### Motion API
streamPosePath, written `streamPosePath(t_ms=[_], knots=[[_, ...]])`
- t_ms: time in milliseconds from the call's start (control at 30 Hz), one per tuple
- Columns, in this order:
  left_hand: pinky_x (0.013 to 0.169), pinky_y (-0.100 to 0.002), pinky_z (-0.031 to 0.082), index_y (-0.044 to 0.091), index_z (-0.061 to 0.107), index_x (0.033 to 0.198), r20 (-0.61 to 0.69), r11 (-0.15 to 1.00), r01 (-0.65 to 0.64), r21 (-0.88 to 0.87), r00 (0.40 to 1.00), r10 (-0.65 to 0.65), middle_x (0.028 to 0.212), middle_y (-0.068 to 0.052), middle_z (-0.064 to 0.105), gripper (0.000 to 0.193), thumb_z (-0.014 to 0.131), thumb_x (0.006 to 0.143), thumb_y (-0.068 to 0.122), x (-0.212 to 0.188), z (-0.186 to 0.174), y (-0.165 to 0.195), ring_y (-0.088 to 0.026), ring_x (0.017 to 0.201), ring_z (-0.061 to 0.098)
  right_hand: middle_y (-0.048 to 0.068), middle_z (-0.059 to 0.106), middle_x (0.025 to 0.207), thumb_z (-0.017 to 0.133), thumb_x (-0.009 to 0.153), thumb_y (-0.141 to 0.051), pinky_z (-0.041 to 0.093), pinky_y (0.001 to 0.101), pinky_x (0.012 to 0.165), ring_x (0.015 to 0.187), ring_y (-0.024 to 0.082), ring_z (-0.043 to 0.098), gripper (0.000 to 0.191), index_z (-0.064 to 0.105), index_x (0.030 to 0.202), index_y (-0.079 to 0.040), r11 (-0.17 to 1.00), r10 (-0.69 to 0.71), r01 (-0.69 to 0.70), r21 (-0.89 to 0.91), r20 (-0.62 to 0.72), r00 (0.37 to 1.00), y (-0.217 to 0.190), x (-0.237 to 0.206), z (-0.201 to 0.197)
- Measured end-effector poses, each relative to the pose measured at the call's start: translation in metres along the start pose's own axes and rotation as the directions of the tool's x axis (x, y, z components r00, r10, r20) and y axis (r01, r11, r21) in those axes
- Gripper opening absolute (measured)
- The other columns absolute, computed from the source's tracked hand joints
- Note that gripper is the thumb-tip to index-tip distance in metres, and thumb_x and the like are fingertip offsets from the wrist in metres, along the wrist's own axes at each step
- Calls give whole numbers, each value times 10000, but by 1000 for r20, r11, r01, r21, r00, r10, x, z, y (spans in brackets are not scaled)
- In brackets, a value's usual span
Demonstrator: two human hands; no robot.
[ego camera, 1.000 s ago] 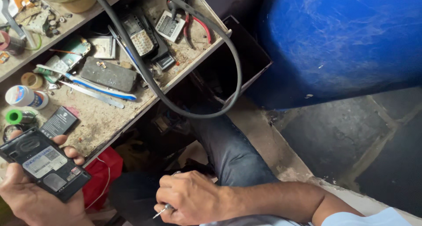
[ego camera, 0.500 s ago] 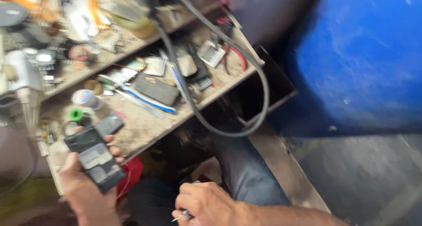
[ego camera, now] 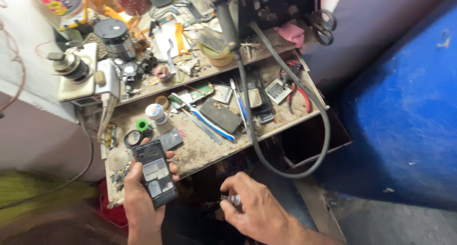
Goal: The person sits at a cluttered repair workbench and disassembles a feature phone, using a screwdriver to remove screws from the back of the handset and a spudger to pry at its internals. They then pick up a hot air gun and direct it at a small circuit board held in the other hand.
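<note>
While the left hand (ego camera: 143, 197) grips an opened dark phone (ego camera: 154, 173), its innards show.

Opened phone (ego camera: 155, 173) in left hand (ego camera: 140, 200), over desk (ego camera: 200, 152) front-left corner. Right hand (ego camera: 254, 209) below desk front edge, right of phone. Hose (ego camera: 304, 166) loops off desk's front edge. Barrel (ego camera: 404, 121) right of desk.

Glossy dark opened phone (ego camera: 154, 173), shiny metal tool tip (ego camera: 233, 199), rough dusty bench (ego camera: 209, 147), smooth rubbery hose (ego camera: 290, 171)
</note>
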State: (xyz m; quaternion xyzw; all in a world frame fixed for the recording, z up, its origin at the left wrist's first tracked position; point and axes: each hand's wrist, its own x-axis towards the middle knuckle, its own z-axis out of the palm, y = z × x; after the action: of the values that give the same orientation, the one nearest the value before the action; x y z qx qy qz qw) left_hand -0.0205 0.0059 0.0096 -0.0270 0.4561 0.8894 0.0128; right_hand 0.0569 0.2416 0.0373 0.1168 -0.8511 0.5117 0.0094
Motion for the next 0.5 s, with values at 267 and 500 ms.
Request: streamPosePath(t_ms=[267,500], knots=[[684,-355,597,76,356,1573,40,998,50,-29,998,-48,1117,-221,661,577,329,1039,291,12,12,-3,-229,820,672,230,599,1103,596,864,15,516,448,885,1013,399,624,513,505,1369,15,902,-324,312,-298,9,946,-5,51,-33],[698,-338,609,93,361,1580,86,988,76,-133,994,-65,1146,-202,673,569,372,1047,292,24,6,-10,-202,833,681,70,807,861,755,848,-192,571,330,597,721,155,742,299,719,1110,-52,992,-10,21,-123,92,996,-19,97,-46]])
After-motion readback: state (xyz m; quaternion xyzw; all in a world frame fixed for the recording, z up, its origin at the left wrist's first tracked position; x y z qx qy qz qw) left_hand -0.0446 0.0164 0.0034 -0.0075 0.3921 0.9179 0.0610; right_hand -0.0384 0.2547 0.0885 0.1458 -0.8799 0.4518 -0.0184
